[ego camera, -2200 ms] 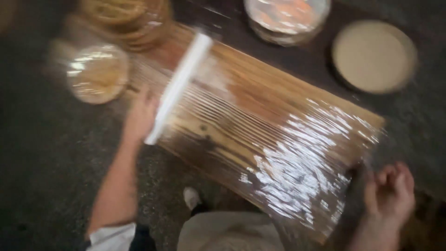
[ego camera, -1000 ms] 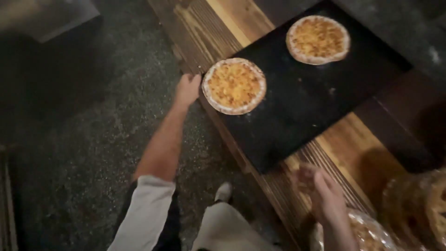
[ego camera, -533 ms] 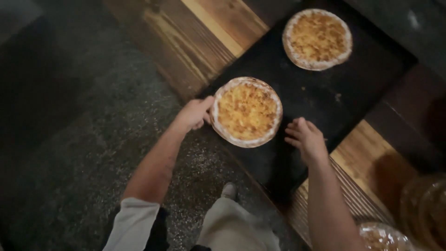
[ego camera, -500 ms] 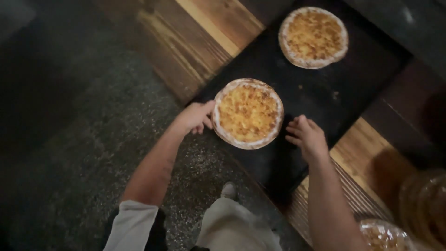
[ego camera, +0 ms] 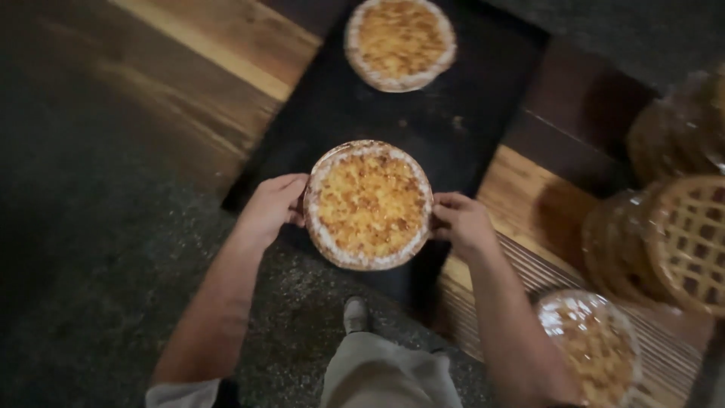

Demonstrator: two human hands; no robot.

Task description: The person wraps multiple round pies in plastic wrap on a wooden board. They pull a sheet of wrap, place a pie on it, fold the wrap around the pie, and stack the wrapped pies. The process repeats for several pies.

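A round pie with a golden crumb top and pale crust [ego camera: 368, 204] sits over the near end of a black baking tray [ego camera: 453, 113]. My left hand [ego camera: 273, 208] grips its left rim. My right hand [ego camera: 461, 221] grips its right rim. Whether the pie rests on the tray or is raised off it I cannot tell. A second pie of the same kind [ego camera: 400, 41] lies at the tray's far end.
The tray rests on a wooden table [ego camera: 226, 68] above a dark speckled floor [ego camera: 91, 249]. At the right are stacked lattice-topped pies [ego camera: 683, 234] and a plastic-wrapped pie [ego camera: 589, 347]. My shoe [ego camera: 355, 313] shows below.
The view swung from a plastic-wrapped board to the black tray. My left hand reached the near pie first, then my right hand came in; both now hold its rim.
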